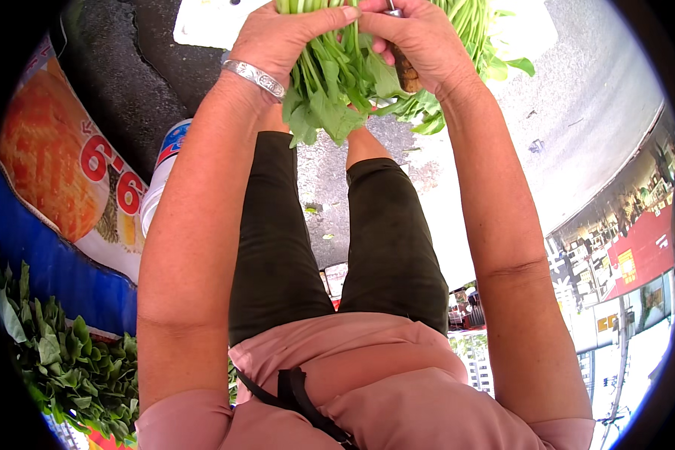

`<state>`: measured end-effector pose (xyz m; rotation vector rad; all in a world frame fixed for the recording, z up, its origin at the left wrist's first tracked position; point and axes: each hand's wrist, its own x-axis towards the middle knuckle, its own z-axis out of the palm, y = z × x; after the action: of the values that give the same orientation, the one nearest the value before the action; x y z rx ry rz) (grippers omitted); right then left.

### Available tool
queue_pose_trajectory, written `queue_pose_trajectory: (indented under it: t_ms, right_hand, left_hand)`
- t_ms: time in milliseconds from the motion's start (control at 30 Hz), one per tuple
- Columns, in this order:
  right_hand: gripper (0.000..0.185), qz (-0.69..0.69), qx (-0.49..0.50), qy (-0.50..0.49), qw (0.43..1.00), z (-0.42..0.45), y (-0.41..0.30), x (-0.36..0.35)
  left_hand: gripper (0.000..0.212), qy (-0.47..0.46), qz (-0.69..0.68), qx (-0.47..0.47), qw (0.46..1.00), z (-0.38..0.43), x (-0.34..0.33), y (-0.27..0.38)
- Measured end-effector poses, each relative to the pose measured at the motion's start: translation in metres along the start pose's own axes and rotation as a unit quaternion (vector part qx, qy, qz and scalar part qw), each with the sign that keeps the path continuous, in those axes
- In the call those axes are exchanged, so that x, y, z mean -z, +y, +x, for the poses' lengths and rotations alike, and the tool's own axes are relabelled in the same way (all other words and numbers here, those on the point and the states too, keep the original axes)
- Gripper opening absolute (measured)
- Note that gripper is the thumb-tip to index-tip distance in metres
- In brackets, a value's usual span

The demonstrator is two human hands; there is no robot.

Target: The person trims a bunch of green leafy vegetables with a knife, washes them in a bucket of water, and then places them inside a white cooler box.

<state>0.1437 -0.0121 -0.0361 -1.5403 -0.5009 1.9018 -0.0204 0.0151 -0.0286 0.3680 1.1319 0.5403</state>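
At the top edge of the view, my left hand (275, 39) is closed around the stems of a bunch of leafy greens (332, 101). Its leaves hang down between my forearms. A silver bracelet (253, 77) circles my left wrist. Close beside it, my right hand (422, 36) grips a tool by its worn wooden handle (408, 73). A metal ferrule and a thin shank show above the fingers; the rest is cut off by the frame, so I cannot tell what kind of tool it is. More long-stemmed greens (472, 28) lie beyond my right hand.
A white board (202, 22) lies past the hands, over asphalt (163, 50). To the left stand a white bucket (160, 180) and a printed banner (50, 152) above blue sheeting (73, 264). Dark leafy greens (79, 360) are heaped at lower left. My legs (394, 242) are below the hands.
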Motion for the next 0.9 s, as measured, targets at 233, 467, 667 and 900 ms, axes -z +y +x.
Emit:
queue_pose_trajectory:
  t_ms: [233,467,667,900]
  right_hand:
    - [0.026,-0.094,-0.011,0.010,0.995,-0.018,-0.023,0.010]
    - [0.044,-0.003,-0.031,-0.096,0.995,-0.027,-0.030,0.014]
    - [0.039,0.021,-0.013,-0.132,0.991,-0.018,-0.023,0.020]
    - [0.034,0.025,0.027,0.006,0.999,-0.006,-0.018,0.017]
  left_hand:
    - [0.026,0.037,0.065,-0.037,0.997,-0.002,-0.004,-0.001]
    - [0.025,0.044,0.088,0.007,0.995,-0.005,-0.008,0.004]
    - [0.024,0.003,0.073,-0.003,0.997,-0.001,0.002,0.000]
    - [0.023,0.008,0.117,0.025,0.993,0.008,0.008,0.000]
